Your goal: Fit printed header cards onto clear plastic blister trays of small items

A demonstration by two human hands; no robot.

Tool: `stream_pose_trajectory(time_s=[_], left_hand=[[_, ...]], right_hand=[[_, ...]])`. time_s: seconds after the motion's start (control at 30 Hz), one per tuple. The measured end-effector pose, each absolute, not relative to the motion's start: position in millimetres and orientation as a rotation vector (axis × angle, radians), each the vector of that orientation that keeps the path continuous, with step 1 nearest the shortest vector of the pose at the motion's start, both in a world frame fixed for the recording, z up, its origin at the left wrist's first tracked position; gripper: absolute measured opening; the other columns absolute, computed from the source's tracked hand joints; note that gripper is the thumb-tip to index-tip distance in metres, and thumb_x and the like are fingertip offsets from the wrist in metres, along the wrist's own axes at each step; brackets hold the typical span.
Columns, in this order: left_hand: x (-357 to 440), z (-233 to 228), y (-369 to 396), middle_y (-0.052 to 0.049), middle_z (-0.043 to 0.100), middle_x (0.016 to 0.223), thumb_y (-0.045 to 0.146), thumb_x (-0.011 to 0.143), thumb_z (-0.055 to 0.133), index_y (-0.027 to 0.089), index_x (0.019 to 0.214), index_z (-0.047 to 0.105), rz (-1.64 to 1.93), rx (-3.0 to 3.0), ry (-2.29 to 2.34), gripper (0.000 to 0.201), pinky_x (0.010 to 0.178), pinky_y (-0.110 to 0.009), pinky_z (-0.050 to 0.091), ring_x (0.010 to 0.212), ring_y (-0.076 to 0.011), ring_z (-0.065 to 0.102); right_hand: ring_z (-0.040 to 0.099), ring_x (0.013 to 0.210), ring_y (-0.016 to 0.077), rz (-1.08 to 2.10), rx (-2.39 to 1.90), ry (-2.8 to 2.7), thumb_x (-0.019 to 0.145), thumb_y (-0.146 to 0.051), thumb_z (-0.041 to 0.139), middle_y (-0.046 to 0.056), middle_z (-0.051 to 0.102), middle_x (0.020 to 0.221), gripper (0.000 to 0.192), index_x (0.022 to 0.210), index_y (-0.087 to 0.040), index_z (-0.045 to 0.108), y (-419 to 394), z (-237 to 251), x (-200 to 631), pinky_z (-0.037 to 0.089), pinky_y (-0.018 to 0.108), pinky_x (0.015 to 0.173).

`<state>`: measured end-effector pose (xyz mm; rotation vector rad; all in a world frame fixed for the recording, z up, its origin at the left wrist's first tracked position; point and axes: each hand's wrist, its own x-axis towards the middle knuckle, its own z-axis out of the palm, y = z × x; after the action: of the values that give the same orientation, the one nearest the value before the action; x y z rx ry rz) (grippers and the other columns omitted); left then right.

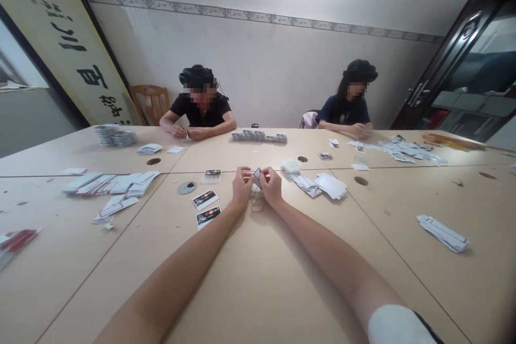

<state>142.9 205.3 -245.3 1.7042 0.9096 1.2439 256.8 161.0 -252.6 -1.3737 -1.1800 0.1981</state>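
Note:
My left hand and my right hand meet over the middle of the table, fingers pinched on a small white card with a dark border. The card is tilted up between them. Just below it a small pale bundle shows in part between my hands; its kind is hard to make out. On the tabletop near my wrists lies a little red-edged label. Left of my left hand are two dark printed cards with white edges and a small clear box with a dark top.
Stacks of white cards spread at the left. White slips and a clear bag lie right of my hands, another bundle farther right. Two co-workers sit across the table, near packed stacks and loose packets.

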Motion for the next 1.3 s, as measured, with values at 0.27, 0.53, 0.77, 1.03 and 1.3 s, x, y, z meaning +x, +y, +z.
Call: stream_pose_trajectory(time_s=[0.27,0.53,0.77,1.03,1.3], left_hand=[[143.2,-250.9,217.4,-0.007,0.068,0.105,0.036,0.098,0.062,0.013,0.106,0.066,1.245,1.808,1.036,0.025,0.086,-0.04,0.058,0.093,-0.019,0.067],[143.4,-251.4,216.1,-0.008,0.068,0.108,0.035,0.097,0.063,0.014,0.106,0.067,1.256,1.873,1.082,0.024,0.091,-0.042,0.057,0.098,-0.0203,0.066],[142.0,-250.7,216.6,-0.008,0.068,0.108,0.035,0.097,0.063,0.014,0.107,0.067,1.255,1.849,1.054,0.023,0.09,-0.042,0.057,0.099,-0.0203,0.066],[140.9,-254.2,220.5,-0.007,0.068,0.102,0.035,0.097,0.063,0.012,0.108,0.065,1.219,1.707,1.048,0.025,0.079,-0.036,0.059,0.087,-0.0174,0.067],[144.4,-255.0,223.1,-0.007,0.067,0.103,0.036,0.098,0.062,0.013,0.112,0.064,1.209,1.552,1.066,0.027,0.076,-0.034,0.059,0.086,-0.017,0.067]], right_hand=[[0.065,0.078,0.0138,0.13,-1.371,-1.213,0.099,-0.037,0.062,0.003,0.068,0.094,0.023,0.103,-0.014,0.065,161.3,-252.1,255.2,0.058,0.032,0.072],[0.065,0.077,0.0135,0.13,-1.354,-1.237,0.098,-0.036,0.062,0.003,0.068,0.093,0.023,0.102,-0.014,0.066,161.0,-251.4,253.8,0.058,0.031,0.071],[0.067,0.093,0.0184,0.107,-1.375,-1.096,0.098,-0.035,0.063,0.006,0.067,0.11,0.025,0.113,-0.015,0.064,161.8,-251.1,257.2,0.058,0.038,0.083],[0.068,0.099,0.0203,0.283,-1.471,-0.944,0.098,-0.037,0.062,0.008,0.067,0.116,0.029,0.118,-0.016,0.064,179.1,-262.3,271.7,0.059,0.041,0.087],[0.068,0.1,0.0208,0.349,-1.445,-1.003,0.098,-0.036,0.063,0.008,0.067,0.118,0.029,0.119,-0.016,0.064,175.6,-258.9,269.3,0.059,0.041,0.087]])
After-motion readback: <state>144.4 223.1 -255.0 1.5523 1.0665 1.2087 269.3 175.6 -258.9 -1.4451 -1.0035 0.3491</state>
